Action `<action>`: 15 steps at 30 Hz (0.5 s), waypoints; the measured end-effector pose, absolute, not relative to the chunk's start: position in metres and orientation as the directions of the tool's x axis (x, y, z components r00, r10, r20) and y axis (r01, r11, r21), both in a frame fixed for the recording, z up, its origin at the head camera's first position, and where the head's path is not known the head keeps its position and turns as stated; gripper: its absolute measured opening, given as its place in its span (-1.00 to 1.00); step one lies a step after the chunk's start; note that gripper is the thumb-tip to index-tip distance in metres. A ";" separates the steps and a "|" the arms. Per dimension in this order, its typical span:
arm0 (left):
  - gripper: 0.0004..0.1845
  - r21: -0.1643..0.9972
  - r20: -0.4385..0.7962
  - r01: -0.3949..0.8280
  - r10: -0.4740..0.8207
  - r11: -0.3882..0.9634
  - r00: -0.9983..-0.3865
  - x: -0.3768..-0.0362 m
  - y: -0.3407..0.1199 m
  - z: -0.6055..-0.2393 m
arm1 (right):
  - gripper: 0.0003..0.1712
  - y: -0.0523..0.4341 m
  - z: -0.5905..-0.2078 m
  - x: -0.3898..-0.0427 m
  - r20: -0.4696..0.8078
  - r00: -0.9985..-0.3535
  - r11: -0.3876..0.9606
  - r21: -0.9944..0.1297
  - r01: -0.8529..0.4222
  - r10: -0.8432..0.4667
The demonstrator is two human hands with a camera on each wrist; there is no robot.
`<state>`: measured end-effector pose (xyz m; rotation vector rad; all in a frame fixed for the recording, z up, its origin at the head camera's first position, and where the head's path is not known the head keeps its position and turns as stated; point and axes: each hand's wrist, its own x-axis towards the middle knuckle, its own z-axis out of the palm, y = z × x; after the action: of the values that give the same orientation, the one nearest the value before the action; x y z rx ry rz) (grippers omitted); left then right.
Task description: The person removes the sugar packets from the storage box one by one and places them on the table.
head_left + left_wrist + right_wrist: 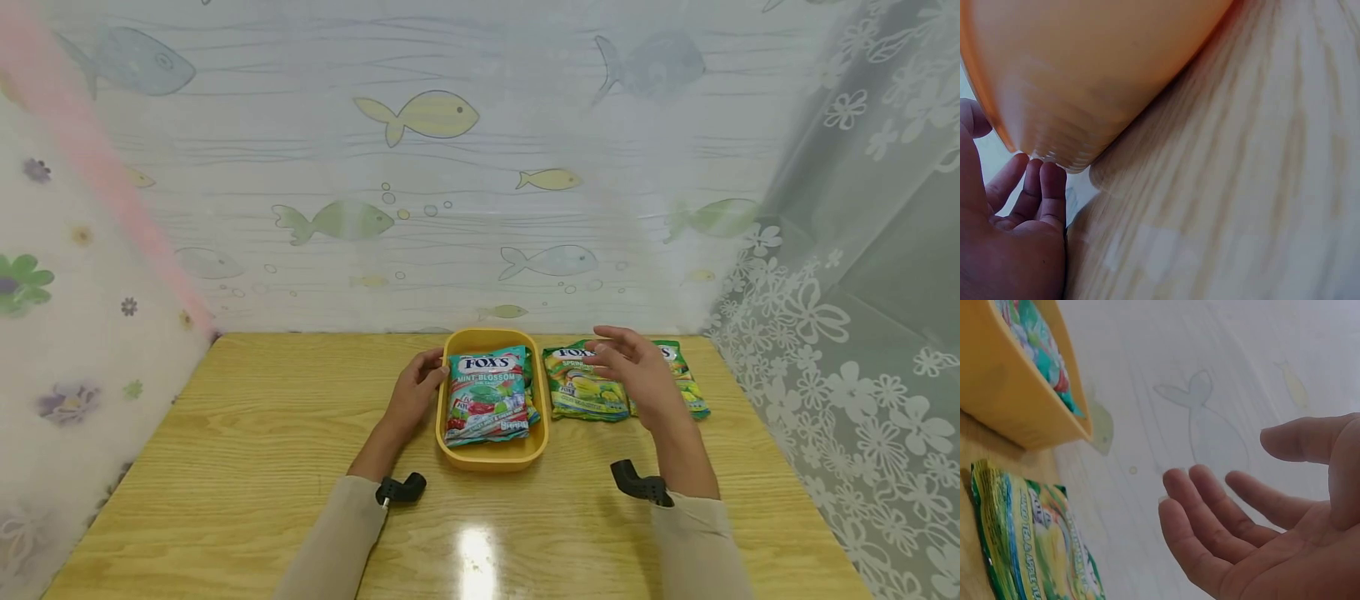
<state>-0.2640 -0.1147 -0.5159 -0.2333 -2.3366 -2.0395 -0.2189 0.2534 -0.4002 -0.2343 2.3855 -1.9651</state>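
Note:
My left hand (412, 389) is at the left side of a yellow plastic bin (492, 464). In the left wrist view the thumb lies at the bin's rim and the curled fingers (1052, 181) meet its outer wall, holding it there. Inside the bin lies a teal Fox's Mint Blossom candy bag (487, 396), on top of other bags mostly hidden under it. My right hand (637, 372) is raised over two green-and-yellow Fox's candy bags (587, 392), its fingers loosely bent and spread, with nothing in it. It partly hides the farther bag (686, 385).
The wooden table (285, 467) runs back to a curtain (442, 208) printed with fish. A sheer floral curtain (862, 375) hangs along the right side, and another flowered sheet (82, 375) borders the left.

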 end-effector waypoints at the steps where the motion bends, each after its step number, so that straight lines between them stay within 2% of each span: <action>1: -0.51 0.983 0.122 0.134 0.093 0.130 -0.988 -0.264 -0.115 -0.516 | -0.41 0.252 -0.400 -0.219 0.061 -0.988 0.190 -0.978 -0.088 -0.143; 15: -0.53 0.980 0.126 0.139 0.094 0.142 -0.988 -0.261 -0.114 -0.513 | -0.42 0.227 -0.400 -0.217 0.037 -0.980 0.177 -0.982 -0.072 -0.194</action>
<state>-0.2615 -0.1140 -0.5131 -0.2394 -2.3475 -2.0214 -0.2172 0.2270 -0.4000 -0.2643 2.3344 -1.9384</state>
